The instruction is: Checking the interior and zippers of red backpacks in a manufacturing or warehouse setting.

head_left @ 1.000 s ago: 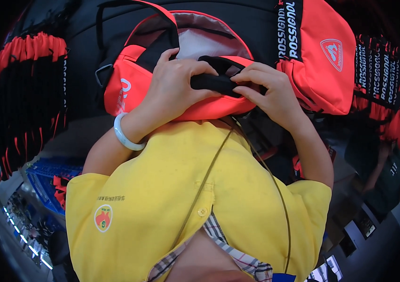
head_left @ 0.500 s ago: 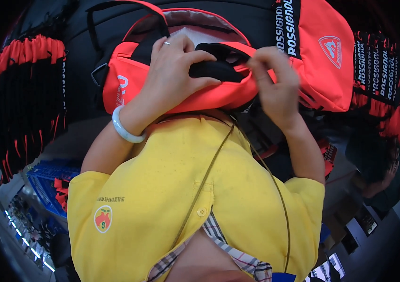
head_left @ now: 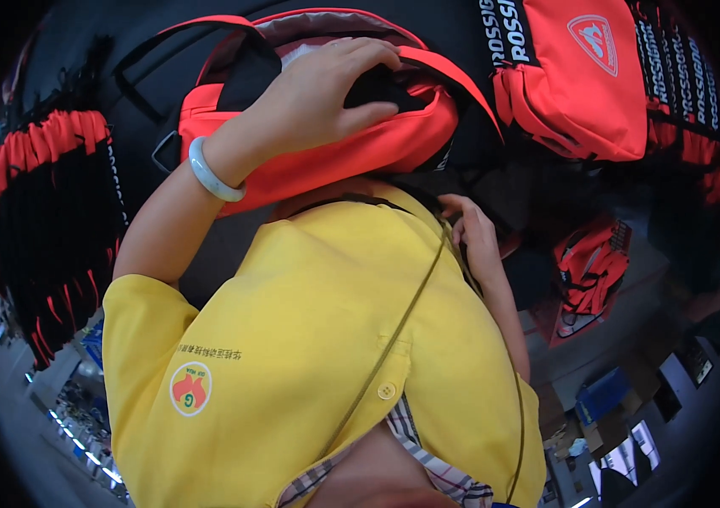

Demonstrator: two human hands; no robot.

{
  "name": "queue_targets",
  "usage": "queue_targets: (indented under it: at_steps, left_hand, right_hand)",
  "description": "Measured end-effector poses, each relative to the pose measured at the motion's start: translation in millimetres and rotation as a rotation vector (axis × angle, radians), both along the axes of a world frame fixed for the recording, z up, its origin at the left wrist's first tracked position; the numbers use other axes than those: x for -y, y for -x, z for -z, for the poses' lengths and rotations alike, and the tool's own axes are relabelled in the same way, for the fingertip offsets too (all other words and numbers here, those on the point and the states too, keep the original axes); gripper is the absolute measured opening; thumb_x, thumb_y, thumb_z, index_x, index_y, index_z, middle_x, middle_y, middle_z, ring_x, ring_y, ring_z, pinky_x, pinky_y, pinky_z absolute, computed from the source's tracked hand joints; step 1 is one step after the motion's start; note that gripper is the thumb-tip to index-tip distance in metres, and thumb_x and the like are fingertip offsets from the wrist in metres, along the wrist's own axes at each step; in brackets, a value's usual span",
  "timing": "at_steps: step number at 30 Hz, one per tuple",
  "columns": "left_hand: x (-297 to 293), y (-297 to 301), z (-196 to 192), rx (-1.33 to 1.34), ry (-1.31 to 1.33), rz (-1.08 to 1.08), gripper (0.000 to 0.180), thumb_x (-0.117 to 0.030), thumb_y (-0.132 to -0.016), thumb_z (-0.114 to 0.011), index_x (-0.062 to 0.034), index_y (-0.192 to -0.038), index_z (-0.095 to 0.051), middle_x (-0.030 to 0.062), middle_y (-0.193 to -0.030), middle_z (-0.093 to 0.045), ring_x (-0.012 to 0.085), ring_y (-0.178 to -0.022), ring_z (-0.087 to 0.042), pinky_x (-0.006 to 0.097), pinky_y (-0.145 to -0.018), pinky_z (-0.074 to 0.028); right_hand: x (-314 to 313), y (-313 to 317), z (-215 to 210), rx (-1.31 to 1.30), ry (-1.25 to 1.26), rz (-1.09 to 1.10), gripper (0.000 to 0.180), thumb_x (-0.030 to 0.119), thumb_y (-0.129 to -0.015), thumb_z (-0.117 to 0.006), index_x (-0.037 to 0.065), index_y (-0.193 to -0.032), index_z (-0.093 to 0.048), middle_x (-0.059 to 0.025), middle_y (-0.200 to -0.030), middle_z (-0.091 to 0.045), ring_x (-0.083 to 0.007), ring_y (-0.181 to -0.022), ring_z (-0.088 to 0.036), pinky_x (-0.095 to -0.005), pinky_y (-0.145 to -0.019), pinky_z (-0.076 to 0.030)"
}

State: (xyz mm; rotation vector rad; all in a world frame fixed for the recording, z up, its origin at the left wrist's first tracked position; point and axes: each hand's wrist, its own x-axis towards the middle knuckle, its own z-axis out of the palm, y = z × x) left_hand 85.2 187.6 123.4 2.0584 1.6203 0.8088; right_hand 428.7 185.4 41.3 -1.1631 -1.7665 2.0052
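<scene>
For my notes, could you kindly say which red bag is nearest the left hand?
The open-mouthed red bag directly under the left hand; the upper-right red bag lies farther away.

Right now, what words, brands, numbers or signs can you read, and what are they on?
I won't copy words or brands, but print shows here:
Red bag, right: white letters on its black band; white shield badge.
Black bands, far right: white letters.
Yellow shirt: dark letters; flame badge, tiny print.
Black-and-red bundle, left: white letters, too small to read.
Bag under the left hand: cut-off white print, unreadable.
</scene>
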Motion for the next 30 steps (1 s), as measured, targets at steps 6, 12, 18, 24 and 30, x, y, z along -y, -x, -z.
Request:
queue_targets:
  at_steps: [6,12,18,24,30]
  left_hand:
    - [-15.4,-1.8,-5.1,-0.173,0.16,0.057,0.025,-0.019,-0.096,-0.064,-0.0097,-0.119,-0.058,0.0117,-0.12,-0.066,0.0319,-0.13,-0.053,0.055,-0.116,-0.033]
    - [-23.1,-26.7,-7.1,-0.207,0.163,0.054,0.014,-0.016,-0.098,-0.063,-0.01,-0.109,-0.059,0.0154,-0.123,-0.065,0.0304,-0.141,-0.044,0.063,-0.118,-0.024]
    - [-23.9,-4.6,-1.3,0.023,0.221,0.068,0.013,-0.015,-0.093,-0.068,-0.003,-0.094,-0.065,0.0194,-0.132,-0.062,0.0344,-0.132,-0.054,0.045,-0.105,-0.045]
    - [-21.6,-2.4,-2.2,-0.006,0.2,0.082,0.015,-0.016,-0.092,-0.069,-0.0012,-0.094,-0.066,0.0167,-0.134,-0.061,0.034,-0.12,-0.061,0.04,-0.096,-0.05]
    - [-18.0,-2.8,8.2,0.091,0.292,0.015,0.02,-0.022,-0.096,-0.066,-0.0021,-0.094,-0.067,0.0116,-0.144,-0.055,0.0306,-0.12,-0.061,0.038,-0.097,-0.048]
  right_hand:
    - [-1.4,-11.2,122.2,0.861,-0.025,-0.019,0.063,0.053,-0.093,-0.059,0.006,-0.135,-0.059,-0.023,-0.136,-0.06,-0.0385,-0.125,-0.059,-0.0427,-0.1,-0.048]
    - [-15.4,-26.8,231.9,0.726,-0.423,-0.558,0.063,0.041,-0.089,-0.063,-0.003,-0.133,-0.059,-0.0254,-0.128,-0.064,-0.0397,-0.119,-0.062,-0.0396,-0.102,-0.05]
    - [-45.8,-22.9,92.8,0.581,-0.212,-0.594,0.04,0.015,-0.084,-0.064,0.004,-0.123,-0.067,-0.0244,-0.119,-0.067,-0.0378,-0.11,-0.066,-0.0426,-0.094,-0.052]
    - [-50.3,-40.6,-44.1,0.398,-0.318,0.029,0.022,0.001,-0.096,-0.053,-0.002,-0.116,-0.06,-0.0101,-0.094,-0.068,-0.0152,-0.084,-0.065,-0.0298,-0.077,-0.051]
    - [-55.9,49.0,-100.9,0.201,-0.556,0.092,0.014,0.008,-0.096,-0.062,0.0,-0.106,-0.061,-0.006,-0.082,-0.062,-0.0115,-0.072,-0.055,-0.0265,-0.065,-0.045]
